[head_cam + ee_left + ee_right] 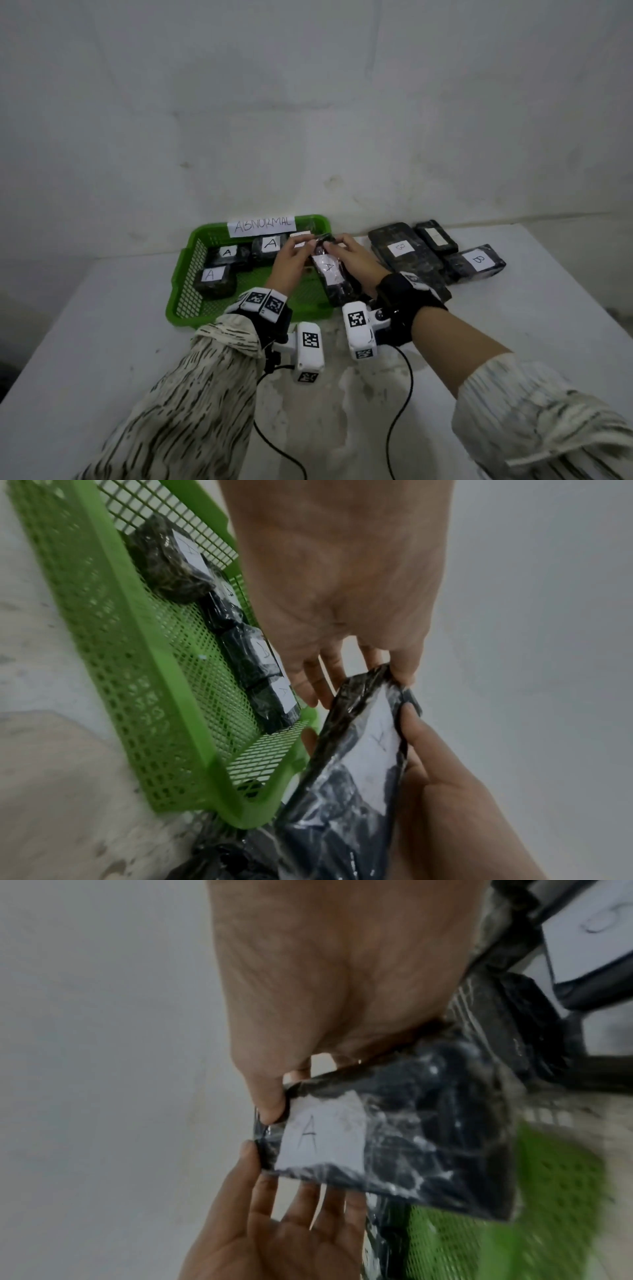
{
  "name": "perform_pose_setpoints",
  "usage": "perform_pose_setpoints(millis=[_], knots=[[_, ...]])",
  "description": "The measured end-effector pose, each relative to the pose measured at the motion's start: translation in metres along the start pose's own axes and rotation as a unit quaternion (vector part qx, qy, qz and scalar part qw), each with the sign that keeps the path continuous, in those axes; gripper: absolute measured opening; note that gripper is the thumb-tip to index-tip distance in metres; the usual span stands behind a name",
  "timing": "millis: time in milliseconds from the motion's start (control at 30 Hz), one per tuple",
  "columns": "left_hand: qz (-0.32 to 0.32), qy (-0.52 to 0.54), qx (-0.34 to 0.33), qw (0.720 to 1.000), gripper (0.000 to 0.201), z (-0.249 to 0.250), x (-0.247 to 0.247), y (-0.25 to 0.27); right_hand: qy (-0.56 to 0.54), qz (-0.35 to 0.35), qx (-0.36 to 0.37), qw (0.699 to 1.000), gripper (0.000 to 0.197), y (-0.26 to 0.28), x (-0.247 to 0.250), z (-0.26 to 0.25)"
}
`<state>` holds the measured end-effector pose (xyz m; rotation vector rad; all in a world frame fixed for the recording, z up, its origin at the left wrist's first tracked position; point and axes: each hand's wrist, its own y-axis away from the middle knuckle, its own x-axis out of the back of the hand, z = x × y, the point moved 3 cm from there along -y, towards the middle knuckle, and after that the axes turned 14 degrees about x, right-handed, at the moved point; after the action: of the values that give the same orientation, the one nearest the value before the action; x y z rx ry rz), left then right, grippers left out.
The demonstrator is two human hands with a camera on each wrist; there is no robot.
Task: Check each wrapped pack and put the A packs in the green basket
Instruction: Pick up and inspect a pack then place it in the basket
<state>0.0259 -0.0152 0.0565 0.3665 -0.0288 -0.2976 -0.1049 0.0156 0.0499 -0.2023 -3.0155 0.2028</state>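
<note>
I hold a black wrapped pack [331,274] with a white "A" label in both hands, tilted over the right rim of the green basket [178,294]. My left hand [306,245] pinches its far end, thumb on top and fingers spread underneath. My right hand [337,245] grips the right side, thumb on the top edge. In the left wrist view the pack [356,772] hangs beside the basket [137,669]. The right wrist view shows the "A" label [322,1137] clearly. Three A packs [215,278] [228,255] [270,245] lie in the basket.
The basket carries a paper sign reading "ABNORMAL" [262,224] on its far wall. Black packs labelled B [404,251] [476,262] and another dark pack [436,236] lie on the white table to the right. A pale wall stands close behind. Cables trail from both wrists.
</note>
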Motion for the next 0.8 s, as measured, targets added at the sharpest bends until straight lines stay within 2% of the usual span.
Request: perform_pose_setpoints(millis=[167,267,400,500,600,733,800], knots=[[-0.013,-0.019,0.021,1.000,0.036,-0.016,0.011,0.021,-0.031,0.046,0.010,0.998,0.009,0.025,-0.025,0.006],[-0.016,-0.012,0.013,1.000,0.037,-0.018,0.015,0.026,-0.066,0.052,-0.001,0.996,0.009,0.034,-0.029,0.009],[-0.020,-0.003,0.005,1.000,0.040,-0.016,0.017,0.029,-0.111,0.040,-0.037,0.992,0.018,0.046,-0.029,0.014],[-0.028,0.005,0.014,0.999,0.045,-0.019,0.009,0.034,-0.155,0.077,-0.027,0.985,0.012,0.051,-0.022,0.014],[-0.021,0.000,0.013,1.000,0.043,-0.024,0.003,0.037,-0.186,0.102,-0.031,0.977,0.023,0.053,-0.018,0.013],[0.019,0.020,0.003,1.000,0.038,-0.024,0.004,0.038,-0.212,0.080,-0.059,0.972,0.047,0.059,-0.019,0.017],[0.020,0.032,-0.003,0.999,0.037,-0.022,0.004,0.040,-0.212,0.073,-0.068,0.972,0.052,0.062,-0.021,0.021]])
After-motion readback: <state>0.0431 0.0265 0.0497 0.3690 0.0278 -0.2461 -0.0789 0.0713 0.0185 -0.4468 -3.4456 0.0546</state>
